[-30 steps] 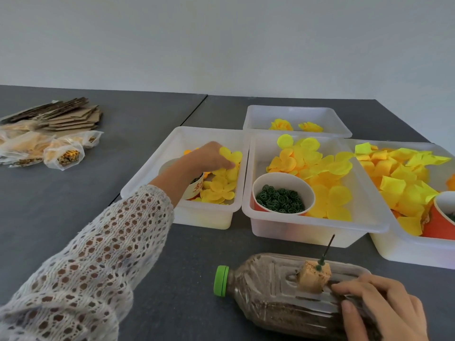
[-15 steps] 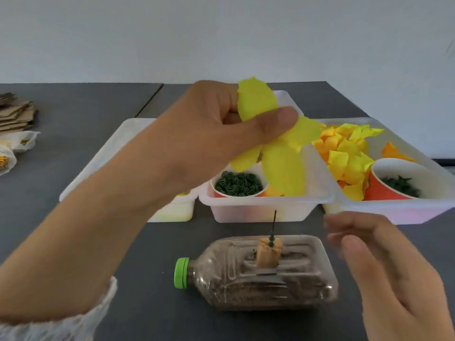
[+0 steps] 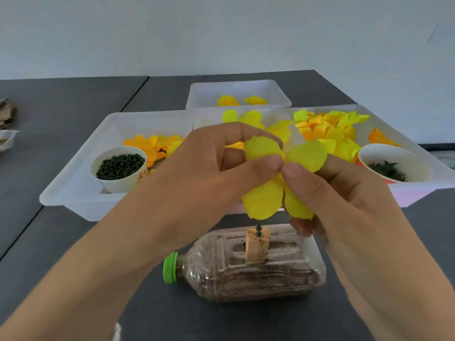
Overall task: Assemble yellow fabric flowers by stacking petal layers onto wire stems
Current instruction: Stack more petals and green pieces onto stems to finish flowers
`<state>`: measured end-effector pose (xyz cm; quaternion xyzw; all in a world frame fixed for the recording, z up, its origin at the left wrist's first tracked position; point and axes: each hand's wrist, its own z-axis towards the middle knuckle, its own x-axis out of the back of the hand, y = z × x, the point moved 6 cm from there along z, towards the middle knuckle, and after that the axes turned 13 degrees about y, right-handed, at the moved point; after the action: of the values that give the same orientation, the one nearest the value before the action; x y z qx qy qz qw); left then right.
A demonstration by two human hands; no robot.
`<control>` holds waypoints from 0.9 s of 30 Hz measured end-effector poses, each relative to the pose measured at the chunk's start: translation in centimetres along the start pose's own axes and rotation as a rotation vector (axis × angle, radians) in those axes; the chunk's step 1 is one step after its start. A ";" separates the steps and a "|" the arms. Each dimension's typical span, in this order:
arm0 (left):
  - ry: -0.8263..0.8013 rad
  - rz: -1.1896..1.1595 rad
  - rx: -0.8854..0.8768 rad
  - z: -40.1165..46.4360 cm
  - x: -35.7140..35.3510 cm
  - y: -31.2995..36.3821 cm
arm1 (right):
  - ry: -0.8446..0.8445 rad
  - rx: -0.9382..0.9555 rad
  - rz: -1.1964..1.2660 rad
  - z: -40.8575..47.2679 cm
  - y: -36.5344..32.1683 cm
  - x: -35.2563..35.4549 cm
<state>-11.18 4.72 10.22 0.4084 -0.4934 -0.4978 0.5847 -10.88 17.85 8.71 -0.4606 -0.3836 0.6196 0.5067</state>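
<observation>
We see both hands pinching one yellow petal layer (image 3: 283, 178) at its centre, left hand (image 3: 221, 166) and right hand (image 3: 344, 193) with thumb tips almost touching, fingers closed on the fabric; it hangs just above the wire stem (image 3: 258, 227), which stands upright in a cork block (image 3: 256, 244) on the lying bottle (image 3: 246, 271) on the tabletop (image 3: 61, 242); the layer looks light, soft and floppy, so hold near the centre; petals splay outward, its face tilted toward us, no clear long axis.
</observation>
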 end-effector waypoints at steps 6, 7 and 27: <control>0.040 -0.049 0.042 -1.1 0.9 -2.8 | 0.001 -0.177 -0.072 -0.4 2.7 0.2; 0.044 -0.069 0.048 -1.3 1.0 -3.1 | -0.001 -0.186 -0.065 -0.5 2.9 0.1; 0.098 -0.411 0.055 -1.7 0.1 -5.2 | -0.009 -0.147 -0.001 -0.8 3.8 -0.6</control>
<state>-10.42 3.74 4.89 0.5400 -0.3841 -0.5725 0.4828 -11.09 16.59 5.04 -0.4934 -0.4307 0.5916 0.4702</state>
